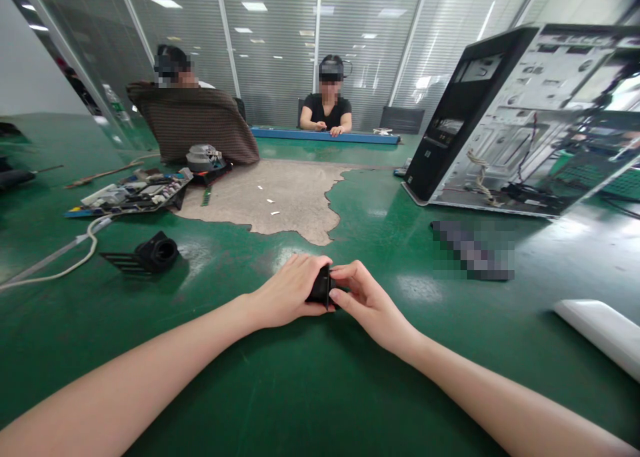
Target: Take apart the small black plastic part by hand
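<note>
Just above the green table, both my hands meet around a small black plastic part (319, 289), whose exact kind I cannot make out. My left hand (290, 290) wraps it from the left, thumb and fingers closed about its body. From the right, my right hand (367, 303) pinches the part's thin upright edge between thumb and fingers. Some of the part is hidden by my fingers. Left of my hands lies another black plastic piece (157, 251) with a round opening and a slatted flap.
An open computer case (433, 143) stands at right, with a pixelated dark object (470, 251) before it. A circuit board (135, 193) and a cable (93, 237) lie left. A white object (600, 330) sits at the right edge. Two people sit across the table (240, 390).
</note>
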